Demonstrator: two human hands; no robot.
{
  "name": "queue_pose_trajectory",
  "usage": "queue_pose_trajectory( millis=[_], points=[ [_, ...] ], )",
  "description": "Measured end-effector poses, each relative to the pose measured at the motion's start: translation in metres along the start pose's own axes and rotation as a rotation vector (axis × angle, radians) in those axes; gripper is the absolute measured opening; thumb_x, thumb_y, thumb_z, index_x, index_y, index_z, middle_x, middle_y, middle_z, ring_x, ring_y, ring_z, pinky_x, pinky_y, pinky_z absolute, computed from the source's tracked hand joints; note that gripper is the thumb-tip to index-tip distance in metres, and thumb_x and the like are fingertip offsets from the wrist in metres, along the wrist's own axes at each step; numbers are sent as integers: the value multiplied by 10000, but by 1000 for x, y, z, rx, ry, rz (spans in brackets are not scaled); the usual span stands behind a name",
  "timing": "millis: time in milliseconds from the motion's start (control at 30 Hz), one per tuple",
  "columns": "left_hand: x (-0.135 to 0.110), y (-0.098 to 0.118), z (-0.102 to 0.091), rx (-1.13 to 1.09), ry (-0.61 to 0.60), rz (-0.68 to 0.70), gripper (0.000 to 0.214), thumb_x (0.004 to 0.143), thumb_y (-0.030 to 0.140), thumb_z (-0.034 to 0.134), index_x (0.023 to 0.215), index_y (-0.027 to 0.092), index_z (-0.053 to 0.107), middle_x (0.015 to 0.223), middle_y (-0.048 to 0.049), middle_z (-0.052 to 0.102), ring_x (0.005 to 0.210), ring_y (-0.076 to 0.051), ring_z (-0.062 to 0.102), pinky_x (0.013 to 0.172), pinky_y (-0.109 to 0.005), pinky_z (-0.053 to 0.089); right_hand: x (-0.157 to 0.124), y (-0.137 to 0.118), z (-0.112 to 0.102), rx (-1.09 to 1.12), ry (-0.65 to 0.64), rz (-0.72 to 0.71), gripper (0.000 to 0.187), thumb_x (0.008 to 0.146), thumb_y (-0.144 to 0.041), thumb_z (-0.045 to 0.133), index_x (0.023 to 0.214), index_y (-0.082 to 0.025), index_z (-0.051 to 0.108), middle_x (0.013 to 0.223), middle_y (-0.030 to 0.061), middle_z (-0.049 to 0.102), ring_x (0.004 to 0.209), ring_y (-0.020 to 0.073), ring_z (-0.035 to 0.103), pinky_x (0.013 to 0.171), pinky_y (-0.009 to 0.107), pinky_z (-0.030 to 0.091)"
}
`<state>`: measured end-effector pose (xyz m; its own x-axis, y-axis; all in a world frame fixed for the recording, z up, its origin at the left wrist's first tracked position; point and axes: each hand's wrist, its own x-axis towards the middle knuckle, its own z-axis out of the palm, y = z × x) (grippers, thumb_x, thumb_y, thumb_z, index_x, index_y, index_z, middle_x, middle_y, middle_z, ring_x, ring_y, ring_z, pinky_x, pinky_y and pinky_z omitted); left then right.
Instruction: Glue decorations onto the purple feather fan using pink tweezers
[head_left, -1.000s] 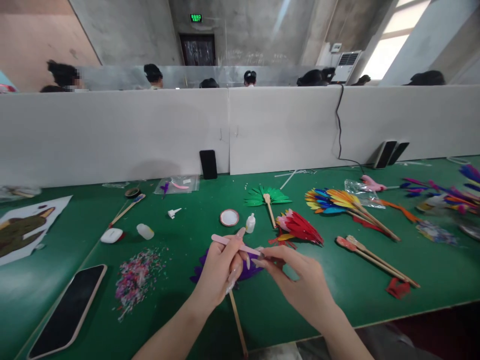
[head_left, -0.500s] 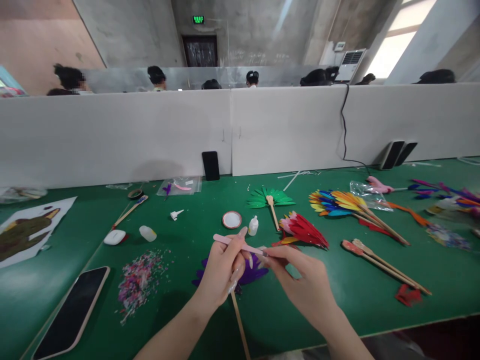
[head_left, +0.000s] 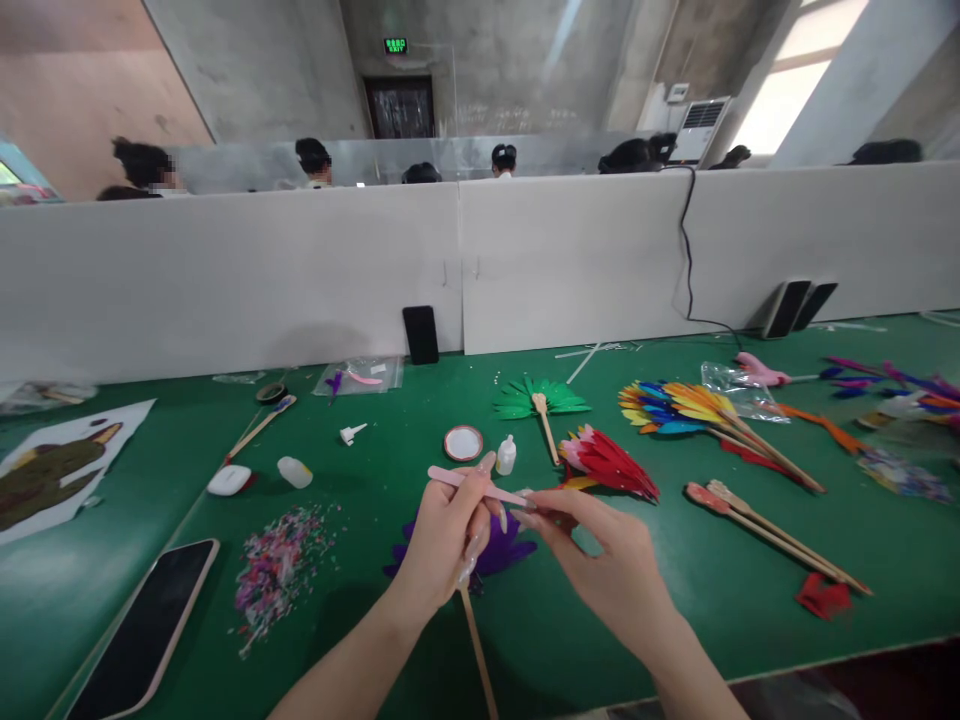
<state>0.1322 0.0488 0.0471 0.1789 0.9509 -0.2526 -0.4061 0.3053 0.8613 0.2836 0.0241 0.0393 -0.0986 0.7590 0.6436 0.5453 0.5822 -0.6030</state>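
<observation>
Pale pink tweezers (head_left: 447,478) are gripped between the thumb and fingers of my left hand (head_left: 446,535), pointing right. At their tip, the thumb and fingers of my right hand (head_left: 604,545) are pinched together; whatever lies between them is too small to make out. Under both hands is a purple feather fan (head_left: 517,552) on a thin wooden stick (head_left: 478,650), its middle partly covered by my left hand. Just beyond my fingers stand a small white bottle (head_left: 506,456) and a round white lid with a red rim (head_left: 463,443).
Left lie a pile of colourful bits (head_left: 274,570), a phone (head_left: 146,635) and a small bottle (head_left: 295,472). A green feather fan (head_left: 541,400), red feather fan (head_left: 607,466), multicoloured fans (head_left: 679,408) and wooden sticks (head_left: 780,535) lie right. A white partition (head_left: 225,280) closes the back.
Both hands keep nearly the same pose, with the tweezers still in my left hand. My right fingertips have shifted very slightly at the tweezers' tip. The view has tilted a little.
</observation>
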Motion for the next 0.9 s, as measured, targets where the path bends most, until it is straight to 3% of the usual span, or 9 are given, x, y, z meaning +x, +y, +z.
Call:
queue_pose_trajectory(
  millis=[133,300,367,433,500,567,700,800,900],
  points=[
    [4,7,-7,24,19,67,463,691,522,697,518,127,532,275,87,315,229,0,239,301,-141,127,-1,14,-5,58,-58,176,105,865,-221,568,864,-193,669,702,16,719,567,126,659,562,187,532],
    [8,28,-13,41,102,274,423,754,461,671,531,125,547,303,86,329,249,6,263,334,-146,189,-4,63,11,-24,-197,317,256,934,-301,442,885,-170,656,701,55,711,621,174,685,593,254,554],
    [9,33,-11,53,116,321,409,771,435,662,530,123,553,301,82,332,254,5,266,341,-146,194,-6,86,27,-68,-173,322,245,884,-311,532,1004,-128,640,814,112,718,725,233,702,630,325,569],
    [9,36,-10,45,120,336,396,771,425,663,535,123,564,298,80,336,254,3,262,339,-148,190,-6,103,44,-98,-137,318,483,747,-333,701,1148,-91,582,983,178,698,901,303,687,716,393,569],
    [10,37,-9,29,111,338,385,770,419,664,539,125,571,293,80,336,253,2,253,339,-150,191,-5,111,61,-96,-121,297,587,676,-337,758,1175,-92,569,1071,195,677,1014,320,655,824,401,539],
    [11,36,-11,17,98,335,381,781,404,655,536,128,566,286,83,323,252,1,244,347,-152,201,-2,111,73,-69,-113,266,465,754,-332,682,1140,-88,590,1097,196,668,1057,301,639,876,360,510],
    [13,38,-19,-28,119,349,394,789,408,649,527,129,556,303,81,330,265,3,265,360,-152,212,10,96,86,28,-117,207,271,915,-273,438,1015,-111,631,950,139,711,918,235,696,808,277,526],
    [13,42,-25,-70,145,383,385,796,414,648,546,132,564,308,86,326,267,7,266,366,-150,221,25,73,82,124,-140,164,255,936,-274,405,1008,-148,615,890,96,714,843,219,705,742,257,546],
    [7,48,-29,-122,171,438,372,805,406,649,560,137,568,302,94,304,275,7,266,389,-148,254,40,41,66,224,-204,117,266,936,-310,431,1121,-187,577,900,50,700,819,200,689,686,244,557]
  ],
)
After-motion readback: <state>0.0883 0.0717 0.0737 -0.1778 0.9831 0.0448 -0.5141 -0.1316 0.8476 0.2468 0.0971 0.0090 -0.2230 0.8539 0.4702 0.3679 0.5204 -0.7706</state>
